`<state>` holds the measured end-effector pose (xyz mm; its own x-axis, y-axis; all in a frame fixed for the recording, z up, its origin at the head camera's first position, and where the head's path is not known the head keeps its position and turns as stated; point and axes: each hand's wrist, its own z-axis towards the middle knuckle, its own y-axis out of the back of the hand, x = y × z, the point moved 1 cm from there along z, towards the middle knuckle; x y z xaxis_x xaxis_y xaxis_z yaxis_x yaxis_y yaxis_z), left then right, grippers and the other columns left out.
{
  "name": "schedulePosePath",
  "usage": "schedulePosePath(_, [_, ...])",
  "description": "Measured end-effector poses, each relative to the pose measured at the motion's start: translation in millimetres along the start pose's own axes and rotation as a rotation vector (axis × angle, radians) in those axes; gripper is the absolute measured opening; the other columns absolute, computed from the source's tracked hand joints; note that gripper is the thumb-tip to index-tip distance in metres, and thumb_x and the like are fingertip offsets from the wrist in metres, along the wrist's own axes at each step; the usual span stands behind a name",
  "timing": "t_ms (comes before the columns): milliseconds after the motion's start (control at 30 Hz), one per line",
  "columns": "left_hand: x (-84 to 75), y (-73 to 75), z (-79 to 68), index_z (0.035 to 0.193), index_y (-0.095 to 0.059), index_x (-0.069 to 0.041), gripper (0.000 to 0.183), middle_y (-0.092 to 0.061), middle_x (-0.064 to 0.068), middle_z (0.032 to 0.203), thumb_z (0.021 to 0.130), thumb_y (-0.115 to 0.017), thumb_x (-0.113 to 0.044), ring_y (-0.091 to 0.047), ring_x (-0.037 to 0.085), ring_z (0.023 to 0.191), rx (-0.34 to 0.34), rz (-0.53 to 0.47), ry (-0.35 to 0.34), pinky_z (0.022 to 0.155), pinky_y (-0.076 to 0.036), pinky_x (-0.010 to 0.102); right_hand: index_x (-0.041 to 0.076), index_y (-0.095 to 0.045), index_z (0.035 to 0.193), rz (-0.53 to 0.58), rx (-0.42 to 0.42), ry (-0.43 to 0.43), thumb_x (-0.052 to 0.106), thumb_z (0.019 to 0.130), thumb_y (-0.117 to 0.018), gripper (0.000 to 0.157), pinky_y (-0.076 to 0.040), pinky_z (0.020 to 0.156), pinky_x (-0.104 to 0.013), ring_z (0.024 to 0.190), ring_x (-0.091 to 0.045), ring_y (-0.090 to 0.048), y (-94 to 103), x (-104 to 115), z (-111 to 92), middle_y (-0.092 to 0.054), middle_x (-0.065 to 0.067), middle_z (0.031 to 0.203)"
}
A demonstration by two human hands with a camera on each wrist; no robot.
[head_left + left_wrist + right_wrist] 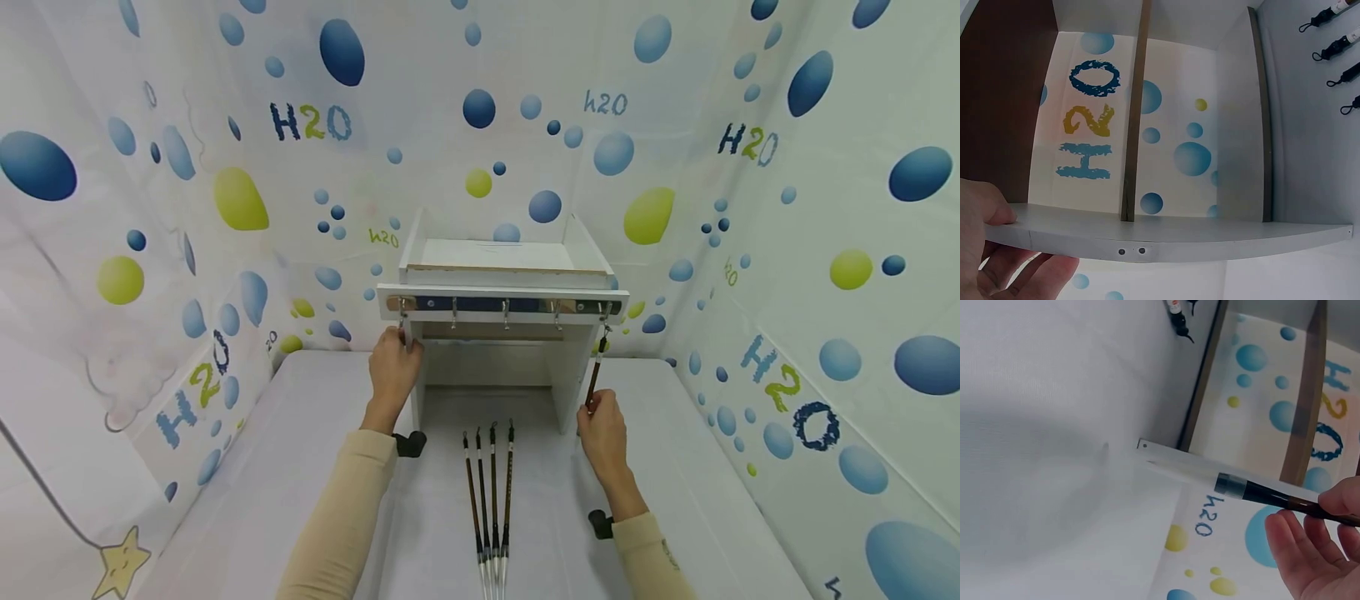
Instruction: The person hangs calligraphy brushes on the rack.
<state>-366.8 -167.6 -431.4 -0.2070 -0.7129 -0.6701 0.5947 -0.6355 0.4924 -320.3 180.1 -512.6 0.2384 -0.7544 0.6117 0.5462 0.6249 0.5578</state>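
Note:
A white wooden shelf unit [487,293] stands on the table, with a row of metal hooks [506,313] along its front rail. My left hand [393,371] grips the edge of its left side panel [1166,240], thumb on one face and fingers on the other. In my right hand [603,429] is a calligraphy brush [596,371], pinched by the dark handle between thumb and fingers. Its hanging loop reaches up to the rightmost hook [605,312]. The brush's white bristles [1175,472] show in the right wrist view, pointing away from the fingers.
Several more calligraphy brushes [491,500] lie side by side on the white table [322,467], loops toward the shelf. A curtain [420,75] printed with bubbles and "H2O" surrounds the table on three sides. Black wrist devices [411,444] are on both arms.

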Motion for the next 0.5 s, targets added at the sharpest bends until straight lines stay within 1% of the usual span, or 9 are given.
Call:
schedulePosePath(167, [1.5, -1.3, 0.3, 0.099, -0.064, 0.009, 0.024, -0.066, 0.025, 0.089, 0.088, -0.060, -0.012, -0.067, 0.046, 0.079, 0.003, 0.002, -0.001, 0.069, -0.053, 0.059, -0.005, -0.052, 0.103, 0.027, 0.031, -0.024, 0.000, 0.088, -0.061, 0.018, -0.049, 0.062, -0.040, 0.074, -0.034, -0.063, -2.9, -1.9, 2.3, -0.062, -0.021, 0.087])
schedulePosePath(500, [-0.7, 1.0, 0.0, 0.097, -0.064, 0.008, 0.022, -0.066, 0.025, 0.088, 0.087, -0.060, -0.011, -0.067, 0.046, 0.079, -0.001, -0.001, -0.007, 0.068, -0.052, 0.059, -0.005, -0.053, 0.104, 0.040, 0.044, -0.051, 0.003, 0.088, -0.061, 0.019, -0.049, 0.059, -0.038, 0.072, -0.032, -0.063, -3.8, 0.7, 2.6, -0.062, -0.020, 0.086])
